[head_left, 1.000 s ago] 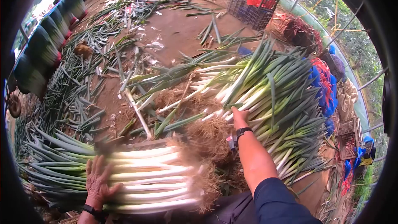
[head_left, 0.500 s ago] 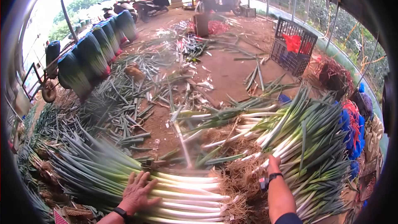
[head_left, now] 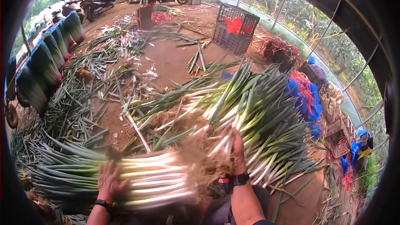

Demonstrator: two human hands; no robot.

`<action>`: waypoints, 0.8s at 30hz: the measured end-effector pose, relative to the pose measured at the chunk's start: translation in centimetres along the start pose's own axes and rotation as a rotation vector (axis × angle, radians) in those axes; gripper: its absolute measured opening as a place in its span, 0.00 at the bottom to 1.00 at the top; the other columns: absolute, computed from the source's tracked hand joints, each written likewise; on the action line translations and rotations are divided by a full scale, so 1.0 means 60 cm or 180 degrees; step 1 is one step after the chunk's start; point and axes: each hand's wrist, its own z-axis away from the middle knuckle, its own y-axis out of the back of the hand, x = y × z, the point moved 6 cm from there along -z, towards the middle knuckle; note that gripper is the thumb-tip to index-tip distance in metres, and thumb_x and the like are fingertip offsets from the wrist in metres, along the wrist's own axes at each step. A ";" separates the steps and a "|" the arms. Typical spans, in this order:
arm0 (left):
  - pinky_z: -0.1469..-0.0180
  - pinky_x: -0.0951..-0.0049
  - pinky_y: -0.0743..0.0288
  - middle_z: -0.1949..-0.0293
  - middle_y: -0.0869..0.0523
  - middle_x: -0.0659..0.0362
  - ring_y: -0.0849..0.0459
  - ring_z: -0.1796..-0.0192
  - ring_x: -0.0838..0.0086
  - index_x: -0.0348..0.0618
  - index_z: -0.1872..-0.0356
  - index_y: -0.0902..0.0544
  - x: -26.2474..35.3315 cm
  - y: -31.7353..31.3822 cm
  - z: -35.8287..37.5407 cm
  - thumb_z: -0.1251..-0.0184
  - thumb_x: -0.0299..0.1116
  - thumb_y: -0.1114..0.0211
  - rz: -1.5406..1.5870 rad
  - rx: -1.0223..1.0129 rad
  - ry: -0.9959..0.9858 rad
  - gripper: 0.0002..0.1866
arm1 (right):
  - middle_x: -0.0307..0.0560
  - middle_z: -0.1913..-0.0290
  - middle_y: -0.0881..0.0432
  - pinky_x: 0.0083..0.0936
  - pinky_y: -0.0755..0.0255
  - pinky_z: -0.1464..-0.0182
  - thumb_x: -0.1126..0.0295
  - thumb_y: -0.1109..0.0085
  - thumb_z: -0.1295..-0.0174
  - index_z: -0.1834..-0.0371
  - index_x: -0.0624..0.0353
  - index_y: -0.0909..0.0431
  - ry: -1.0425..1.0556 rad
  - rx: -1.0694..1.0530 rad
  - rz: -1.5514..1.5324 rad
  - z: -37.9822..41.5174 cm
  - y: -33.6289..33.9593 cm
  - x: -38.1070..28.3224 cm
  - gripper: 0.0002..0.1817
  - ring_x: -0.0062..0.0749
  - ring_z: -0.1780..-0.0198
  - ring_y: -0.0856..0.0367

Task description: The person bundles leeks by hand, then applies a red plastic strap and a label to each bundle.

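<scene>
A row of long green onions [head_left: 154, 175] lies side by side in front of me, green tops to the left, white stems and roots to the right. My left hand [head_left: 110, 181] rests on this row with its fingers spread. My right hand [head_left: 237, 150] is closed around the white stems of a few green onions [head_left: 228, 141], near their roots, at the edge of a big heap of green onions [head_left: 275, 121]. Brown roots [head_left: 204, 162], partly blurred, fill the gap between row and heap.
Cut green leaves [head_left: 83, 104] litter the ground at left. Wrapped bundles [head_left: 37, 75] stand behind them. Farther back are a black crate [head_left: 235, 29] holding something red, a brown box [head_left: 144, 17] and parked scooters [head_left: 96, 4]. Blue bags [head_left: 306, 96] lie at right.
My view has swung to the right, so the scene sits farther left. My right hand has closed around stems at the heap's edge. The left hand stays on the row.
</scene>
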 end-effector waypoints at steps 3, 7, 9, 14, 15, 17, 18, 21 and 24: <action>0.14 0.43 0.57 0.22 0.29 0.45 0.39 0.17 0.49 0.54 0.31 0.17 0.009 0.007 0.002 0.38 0.64 0.33 0.0043 -0.0056 0.0023 0.38 | 0.42 0.62 0.16 0.25 0.21 0.61 0.57 0.48 0.19 0.48 0.55 0.21 0.0698 0.0755 0.0641 -0.003 -0.075 -0.066 0.14 0.29 0.63 0.17; 0.13 0.45 0.58 0.20 0.30 0.47 0.41 0.15 0.54 0.53 0.29 0.18 0.010 0.009 0.018 0.33 0.65 0.36 0.0055 -0.0071 0.0053 0.38 | 0.43 0.59 0.18 0.27 0.19 0.52 0.61 0.45 0.20 0.44 0.59 0.25 0.1380 -0.0177 0.1110 0.011 -0.282 -0.149 0.13 0.28 0.57 0.18; 0.13 0.46 0.59 0.20 0.31 0.47 0.40 0.15 0.54 0.53 0.27 0.20 0.005 0.010 0.009 0.31 0.67 0.38 -0.0082 -0.0064 0.0043 0.39 | 0.45 0.56 0.18 0.26 0.18 0.51 0.64 0.44 0.20 0.39 0.62 0.27 0.1515 -0.0635 0.0905 0.039 -0.416 -0.146 0.15 0.28 0.55 0.17; 0.13 0.45 0.59 0.21 0.28 0.45 0.38 0.16 0.52 0.55 0.25 0.22 0.002 -0.005 0.003 0.31 0.70 0.42 -0.0179 0.0003 -0.0048 0.41 | 0.47 0.53 0.18 0.26 0.17 0.55 0.68 0.45 0.19 0.34 0.62 0.34 0.1679 -0.1220 0.2282 0.127 -0.597 0.002 0.17 0.26 0.59 0.16; 0.14 0.45 0.58 0.21 0.28 0.45 0.38 0.16 0.51 0.54 0.25 0.21 0.002 -0.003 0.002 0.31 0.70 0.43 -0.0172 -0.0003 -0.0053 0.41 | 0.47 0.52 0.18 0.27 0.17 0.57 0.69 0.47 0.18 0.33 0.59 0.35 0.1862 -0.1359 0.2614 0.131 -0.592 0.039 0.16 0.25 0.62 0.17; 0.14 0.44 0.58 0.22 0.28 0.45 0.37 0.16 0.51 0.53 0.26 0.21 0.001 -0.002 0.002 0.30 0.71 0.43 -0.0124 0.0002 -0.0057 0.41 | 0.46 0.53 0.17 0.27 0.18 0.59 0.75 0.47 0.19 0.35 0.58 0.33 0.2286 -0.1777 0.3150 0.117 -0.557 0.114 0.14 0.24 0.59 0.16; 0.14 0.44 0.58 0.22 0.28 0.44 0.37 0.16 0.50 0.53 0.25 0.21 0.002 0.000 0.002 0.30 0.71 0.43 -0.0110 0.0004 -0.0073 0.41 | 0.48 0.52 0.14 0.27 0.18 0.62 0.76 0.47 0.20 0.34 0.57 0.30 0.2701 -0.1960 0.4068 0.105 -0.532 0.149 0.15 0.27 0.60 0.14; 0.13 0.45 0.59 0.20 0.31 0.44 0.40 0.15 0.51 0.52 0.24 0.22 0.010 0.013 0.004 0.29 0.68 0.41 -0.0056 -0.0160 -0.0016 0.41 | 0.45 0.62 0.14 0.30 0.23 0.79 0.79 0.42 0.27 0.32 0.46 0.24 0.3327 -0.2405 0.5135 0.092 -0.447 0.295 0.23 0.31 0.75 0.17; 0.17 0.40 0.48 0.28 0.23 0.44 0.31 0.20 0.50 0.51 0.32 0.18 -0.006 -0.022 0.012 0.37 0.64 0.32 -0.0074 0.0806 -0.0341 0.38 | 0.45 0.63 0.16 0.41 0.18 0.61 0.77 0.41 0.35 0.44 0.44 0.15 0.2298 -0.2587 0.6263 0.105 -0.258 0.438 0.19 0.43 0.62 0.13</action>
